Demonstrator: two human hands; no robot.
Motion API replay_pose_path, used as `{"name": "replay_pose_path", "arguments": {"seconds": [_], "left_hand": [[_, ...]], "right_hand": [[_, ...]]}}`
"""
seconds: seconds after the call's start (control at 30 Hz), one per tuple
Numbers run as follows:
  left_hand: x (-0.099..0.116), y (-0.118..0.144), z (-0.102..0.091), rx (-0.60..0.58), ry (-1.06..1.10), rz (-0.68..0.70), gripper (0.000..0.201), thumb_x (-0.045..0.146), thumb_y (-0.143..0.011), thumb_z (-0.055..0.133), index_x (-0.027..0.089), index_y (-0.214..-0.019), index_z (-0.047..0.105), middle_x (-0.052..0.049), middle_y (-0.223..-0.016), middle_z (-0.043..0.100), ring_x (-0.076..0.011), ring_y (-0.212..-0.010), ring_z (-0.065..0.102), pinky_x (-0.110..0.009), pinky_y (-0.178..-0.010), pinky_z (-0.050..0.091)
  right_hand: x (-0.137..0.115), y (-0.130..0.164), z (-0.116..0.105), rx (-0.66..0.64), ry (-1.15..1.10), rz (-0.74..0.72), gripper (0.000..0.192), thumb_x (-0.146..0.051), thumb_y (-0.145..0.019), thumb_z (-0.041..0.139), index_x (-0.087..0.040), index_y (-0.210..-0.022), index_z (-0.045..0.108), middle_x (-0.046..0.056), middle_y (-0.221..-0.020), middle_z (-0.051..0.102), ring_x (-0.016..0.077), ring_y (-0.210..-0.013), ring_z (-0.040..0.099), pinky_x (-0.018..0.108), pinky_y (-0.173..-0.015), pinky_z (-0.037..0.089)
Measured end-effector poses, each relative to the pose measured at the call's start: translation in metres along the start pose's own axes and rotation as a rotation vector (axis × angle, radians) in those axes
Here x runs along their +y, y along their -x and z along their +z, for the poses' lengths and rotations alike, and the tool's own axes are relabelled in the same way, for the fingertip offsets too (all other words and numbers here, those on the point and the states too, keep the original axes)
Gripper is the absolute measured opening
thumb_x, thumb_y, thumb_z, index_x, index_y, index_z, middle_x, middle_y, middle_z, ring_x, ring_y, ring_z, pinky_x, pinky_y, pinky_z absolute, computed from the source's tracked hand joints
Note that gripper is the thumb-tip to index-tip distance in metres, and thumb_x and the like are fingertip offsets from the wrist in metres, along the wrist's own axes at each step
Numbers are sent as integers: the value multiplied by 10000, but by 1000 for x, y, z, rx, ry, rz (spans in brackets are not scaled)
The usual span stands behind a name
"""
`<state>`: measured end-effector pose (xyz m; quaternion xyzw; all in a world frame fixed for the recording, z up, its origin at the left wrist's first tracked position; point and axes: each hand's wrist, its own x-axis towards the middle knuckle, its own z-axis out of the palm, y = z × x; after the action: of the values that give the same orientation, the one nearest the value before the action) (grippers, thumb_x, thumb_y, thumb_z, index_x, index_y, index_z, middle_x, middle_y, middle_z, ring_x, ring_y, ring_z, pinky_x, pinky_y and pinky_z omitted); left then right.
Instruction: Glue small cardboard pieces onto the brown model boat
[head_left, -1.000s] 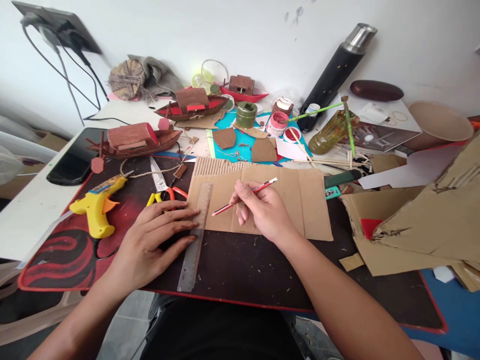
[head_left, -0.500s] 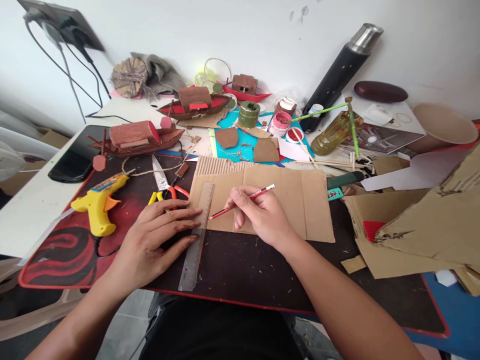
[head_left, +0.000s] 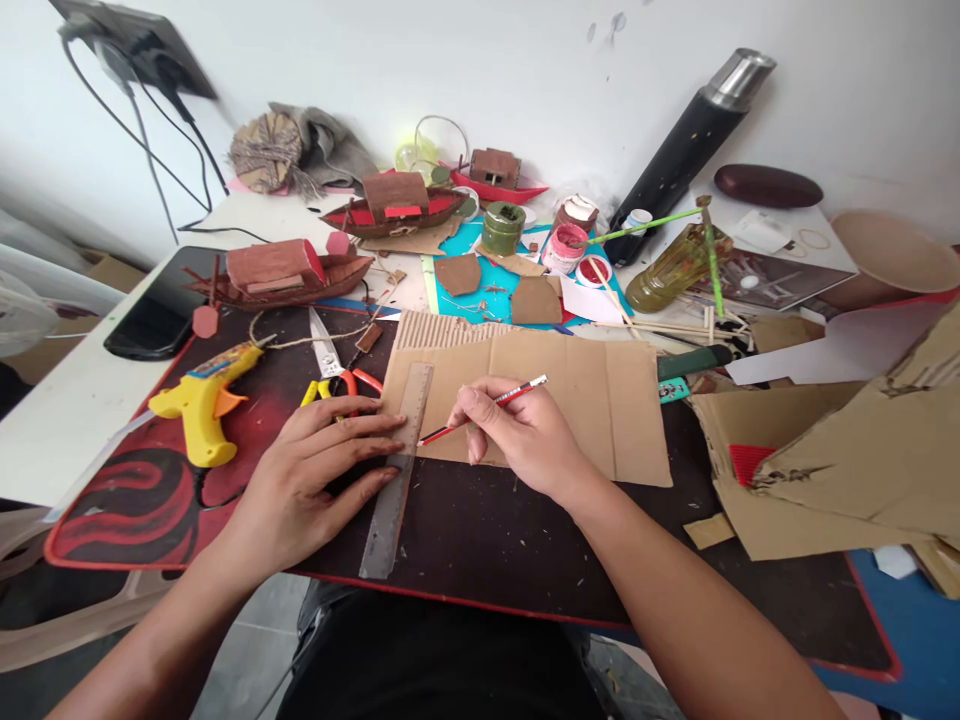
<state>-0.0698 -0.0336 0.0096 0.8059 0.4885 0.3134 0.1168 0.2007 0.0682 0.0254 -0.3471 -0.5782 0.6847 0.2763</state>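
Observation:
A clear ruler [head_left: 390, 510] lies slantwise across the left part of a flat cardboard sheet [head_left: 555, 400] and juts past its near edge. On the ruler rest the fingertips of my left hand [head_left: 315, 480], stretched out and apart, pressing it down. My right hand [head_left: 517, 430] is closed around a red and black pencil [head_left: 442, 434], whose tip is at the ruler's right edge near the cardboard's lower edge. Scissors [head_left: 328, 350] with orange handles and a yellow-handled tool [head_left: 311, 393] lie just beyond my left hand, partly hidden by it.
A yellow glue gun [head_left: 199, 410] lies to the left. Model boats [head_left: 285, 275], paint jars [head_left: 502, 228] and a glass jar [head_left: 667, 275] stand behind the cardboard. A black flask [head_left: 679, 160] leans at the back wall. Torn cardboard [head_left: 825, 450] crowds the right side.
The pencil tip has shifted slightly down along the ruler's edge toward me. My left hand stays on the ruler, and the whole view has moved a little.

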Motion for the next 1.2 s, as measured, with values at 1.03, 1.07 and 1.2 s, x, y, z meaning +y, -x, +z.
{"name": "replay_pose_path", "arguments": {"seconds": [1.03,1.07,1.2], "left_hand": [[0,0,-2,-10,-30,-4,206,274,-1097,761,332,-1287,814,-13,-1385,878,-319,-1367,763,-542,-1117,630],[0,0,-2,-8,-27,-5,207,276,-1096,761,333,-1288,815,-12,-1384,878,-320,-1367,763,-543,-1117,630],[1,0,-2,-3,-15,-16,234,266,-1085,764,352,-1294,825,-7,-1377,880,-323,-1367,768,-545,-1127,628]], "right_hand": [[-2,2,5,63,24,-20,616,-815,-1065,692,-223,-926,790,-7,-621,708,176,-594,658,305,-623,496],[-1,2,5,77,18,-25,614,-815,-1063,697,-224,-927,790,-7,-618,708,175,-588,653,308,-624,496],[1,1,5,142,-16,-37,613,-820,-1049,718,-225,-920,783,-15,-609,692,177,-573,656,315,-612,478]]}}
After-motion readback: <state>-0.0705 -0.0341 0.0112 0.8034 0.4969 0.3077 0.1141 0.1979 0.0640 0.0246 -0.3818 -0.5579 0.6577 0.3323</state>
